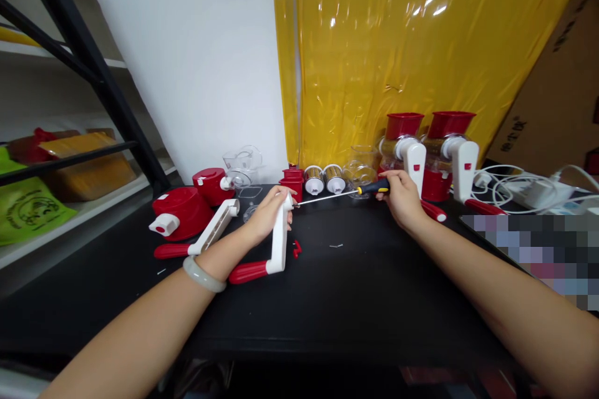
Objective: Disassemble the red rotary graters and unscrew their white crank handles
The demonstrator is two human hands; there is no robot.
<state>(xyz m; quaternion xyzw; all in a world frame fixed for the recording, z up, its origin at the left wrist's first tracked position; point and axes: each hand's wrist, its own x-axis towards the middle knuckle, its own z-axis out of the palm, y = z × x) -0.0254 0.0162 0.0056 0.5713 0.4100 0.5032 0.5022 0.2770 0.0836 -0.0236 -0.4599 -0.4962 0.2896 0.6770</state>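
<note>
My left hand is closed around the upper end of a white crank handle with a red grip. My right hand holds a long screwdriver by its dark blue and yellow handle. The screwdriver's shaft points left, and its tip meets the top end of the crank handle; the exact contact is too small to make out. Just right of the crank lie small red parts. A second crank handle rests to the left, its hollow side showing. Thin screws lie on the black table.
Two red grater bases stand at the left by clear plastic parts. Metal grater drums and red parts sit at the back. Two assembled rotary graters and white cables are on the right. A shelf rack borders the left.
</note>
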